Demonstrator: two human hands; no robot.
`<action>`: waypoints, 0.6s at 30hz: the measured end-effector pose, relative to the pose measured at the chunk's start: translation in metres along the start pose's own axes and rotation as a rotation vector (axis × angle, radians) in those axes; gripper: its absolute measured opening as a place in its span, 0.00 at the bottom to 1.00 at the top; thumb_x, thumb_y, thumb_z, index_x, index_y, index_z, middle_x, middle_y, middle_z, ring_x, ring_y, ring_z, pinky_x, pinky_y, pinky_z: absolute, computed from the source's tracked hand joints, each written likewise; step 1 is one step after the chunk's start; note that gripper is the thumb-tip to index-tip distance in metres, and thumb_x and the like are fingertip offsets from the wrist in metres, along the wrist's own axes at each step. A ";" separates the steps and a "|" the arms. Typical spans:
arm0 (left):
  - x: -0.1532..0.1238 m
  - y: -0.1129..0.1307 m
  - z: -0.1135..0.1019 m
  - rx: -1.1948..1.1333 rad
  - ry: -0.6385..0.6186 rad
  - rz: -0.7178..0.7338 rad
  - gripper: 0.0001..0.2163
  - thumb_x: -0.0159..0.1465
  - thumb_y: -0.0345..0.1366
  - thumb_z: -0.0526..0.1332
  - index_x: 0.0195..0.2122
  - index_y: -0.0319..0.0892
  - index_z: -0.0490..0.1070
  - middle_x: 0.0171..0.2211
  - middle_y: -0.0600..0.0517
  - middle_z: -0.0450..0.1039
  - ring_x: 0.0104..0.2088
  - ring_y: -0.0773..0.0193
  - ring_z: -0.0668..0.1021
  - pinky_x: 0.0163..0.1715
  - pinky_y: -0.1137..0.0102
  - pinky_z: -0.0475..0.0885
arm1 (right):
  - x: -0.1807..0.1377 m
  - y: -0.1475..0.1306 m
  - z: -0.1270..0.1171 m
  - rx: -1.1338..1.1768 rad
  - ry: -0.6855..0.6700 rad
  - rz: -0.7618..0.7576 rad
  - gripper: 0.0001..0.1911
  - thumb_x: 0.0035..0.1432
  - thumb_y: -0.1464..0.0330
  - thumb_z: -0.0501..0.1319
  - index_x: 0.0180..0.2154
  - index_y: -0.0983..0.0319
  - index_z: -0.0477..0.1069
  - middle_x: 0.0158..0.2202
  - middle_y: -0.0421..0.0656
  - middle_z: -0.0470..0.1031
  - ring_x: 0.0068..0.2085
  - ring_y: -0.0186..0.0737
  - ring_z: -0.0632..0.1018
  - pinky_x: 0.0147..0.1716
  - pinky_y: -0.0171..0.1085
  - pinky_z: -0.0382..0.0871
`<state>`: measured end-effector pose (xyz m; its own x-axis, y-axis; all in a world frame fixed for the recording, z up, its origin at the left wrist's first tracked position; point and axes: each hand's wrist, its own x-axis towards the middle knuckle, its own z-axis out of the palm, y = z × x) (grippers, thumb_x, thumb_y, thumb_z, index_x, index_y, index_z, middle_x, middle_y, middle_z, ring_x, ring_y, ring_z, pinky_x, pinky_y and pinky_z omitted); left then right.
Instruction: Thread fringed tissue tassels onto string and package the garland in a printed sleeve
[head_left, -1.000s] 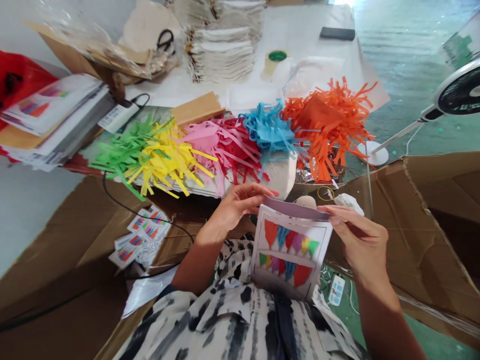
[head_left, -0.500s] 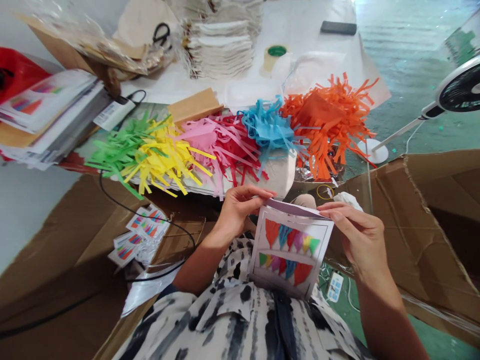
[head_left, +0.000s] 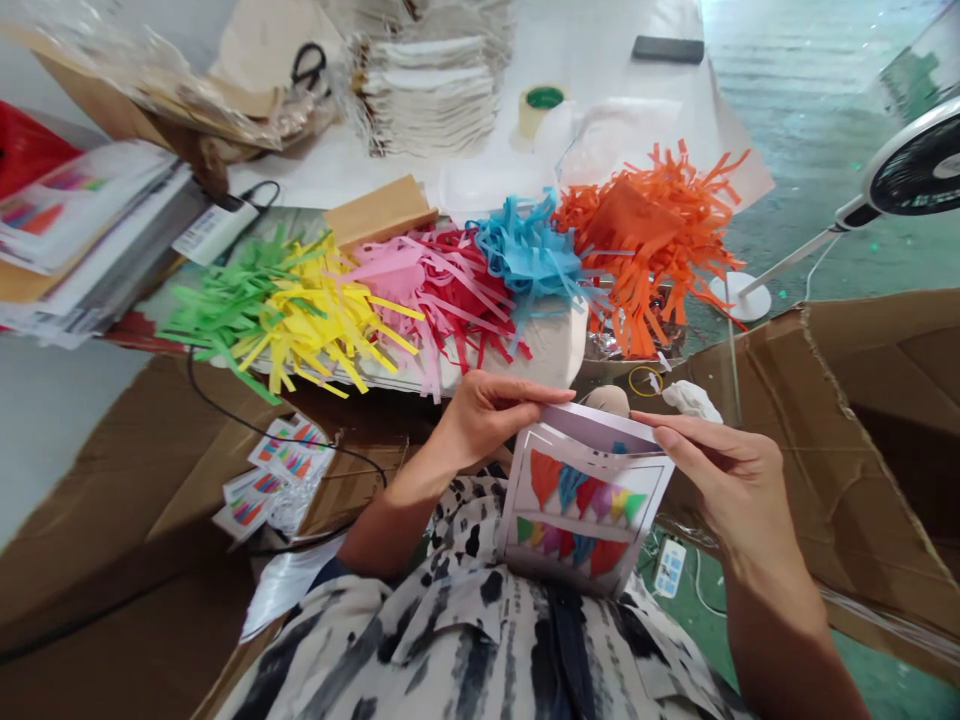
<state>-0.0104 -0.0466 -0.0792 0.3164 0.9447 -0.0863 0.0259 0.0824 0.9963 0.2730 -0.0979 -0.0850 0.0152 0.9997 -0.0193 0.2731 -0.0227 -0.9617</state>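
Close to my lap is a flat printed packet (head_left: 581, 510), showing two rows of colourful bunting on a white face. Its top edge gapes a little, with a pale strip standing behind the front. My left hand (head_left: 495, 415) pinches the top left of that strip between thumb and fingers. At the top right corner, my right hand (head_left: 724, 465) grips the edge in the same way. Whatever lies inside the packet is hidden. Just beyond my hands, tissue tassels lie in a row: green (head_left: 232, 290), yellow (head_left: 315, 310), pink (head_left: 394, 270), red (head_left: 465, 280), blue (head_left: 532, 250) and orange (head_left: 645, 240).
A cardboard box (head_left: 862, 400) stands at right, near a white fan (head_left: 915, 165). Several printed cards (head_left: 289, 455) lie in a box at left. On the table are stacked white bundles (head_left: 431, 95), tape (head_left: 544, 100), scissors (head_left: 309, 65) and paper stacks (head_left: 97, 230).
The packet's top edge has opened wider, showing more of the pale inner side. My left hand has slid slightly right along the edge. The view has shifted a little.
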 end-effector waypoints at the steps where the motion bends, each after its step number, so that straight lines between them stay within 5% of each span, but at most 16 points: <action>1: -0.003 -0.001 0.002 -0.030 0.005 0.006 0.11 0.62 0.30 0.68 0.43 0.48 0.88 0.44 0.49 0.87 0.46 0.54 0.87 0.46 0.67 0.80 | 0.000 0.000 0.000 -0.004 0.003 -0.009 0.09 0.64 0.61 0.72 0.46 0.49 0.87 0.44 0.40 0.88 0.41 0.45 0.87 0.38 0.38 0.80; 8: -0.013 -0.001 0.002 -0.317 -0.167 -0.010 0.10 0.69 0.42 0.68 0.45 0.47 0.88 0.54 0.46 0.84 0.56 0.48 0.84 0.57 0.60 0.77 | 0.004 0.008 -0.004 0.078 -0.020 -0.030 0.07 0.64 0.63 0.71 0.43 0.50 0.88 0.41 0.41 0.88 0.42 0.46 0.86 0.40 0.40 0.80; 14: -0.013 -0.005 0.003 -0.193 -0.175 0.051 0.09 0.65 0.41 0.73 0.46 0.49 0.87 0.60 0.44 0.80 0.59 0.49 0.82 0.58 0.58 0.77 | 0.006 0.007 -0.008 0.133 -0.115 -0.035 0.06 0.65 0.64 0.70 0.42 0.49 0.87 0.43 0.41 0.87 0.46 0.46 0.84 0.45 0.41 0.79; 18: -0.013 -0.010 0.003 -0.079 -0.096 0.092 0.07 0.65 0.41 0.73 0.43 0.49 0.88 0.53 0.44 0.84 0.54 0.52 0.84 0.54 0.62 0.79 | 0.011 0.006 -0.011 0.154 -0.161 -0.026 0.07 0.65 0.63 0.71 0.43 0.48 0.88 0.44 0.42 0.87 0.47 0.48 0.84 0.48 0.44 0.80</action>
<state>-0.0120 -0.0607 -0.0880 0.4036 0.9149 0.0100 -0.0814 0.0250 0.9964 0.2849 -0.0873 -0.0880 -0.1476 0.9887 -0.0254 0.1211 -0.0075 -0.9926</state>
